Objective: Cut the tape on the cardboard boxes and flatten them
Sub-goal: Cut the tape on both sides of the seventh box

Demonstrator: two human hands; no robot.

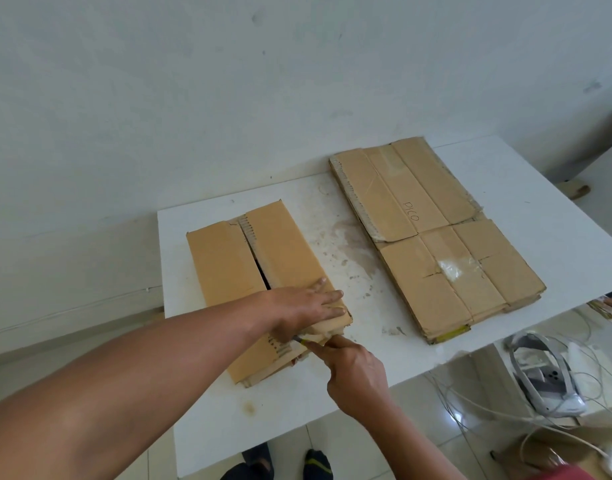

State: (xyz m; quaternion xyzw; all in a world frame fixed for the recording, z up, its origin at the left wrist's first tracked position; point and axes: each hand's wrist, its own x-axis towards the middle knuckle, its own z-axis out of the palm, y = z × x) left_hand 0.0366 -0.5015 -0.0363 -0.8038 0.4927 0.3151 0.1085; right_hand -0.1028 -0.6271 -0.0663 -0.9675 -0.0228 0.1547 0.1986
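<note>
One box (225, 268) — left hand (304, 306) spread flat on it | right hand (356, 372) gripping cutter (300, 339)

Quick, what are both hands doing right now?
Left hand: open, fingers flat, pressing on the cardboard box.
Right hand: closed round a cutter at the box's near end.
</note>
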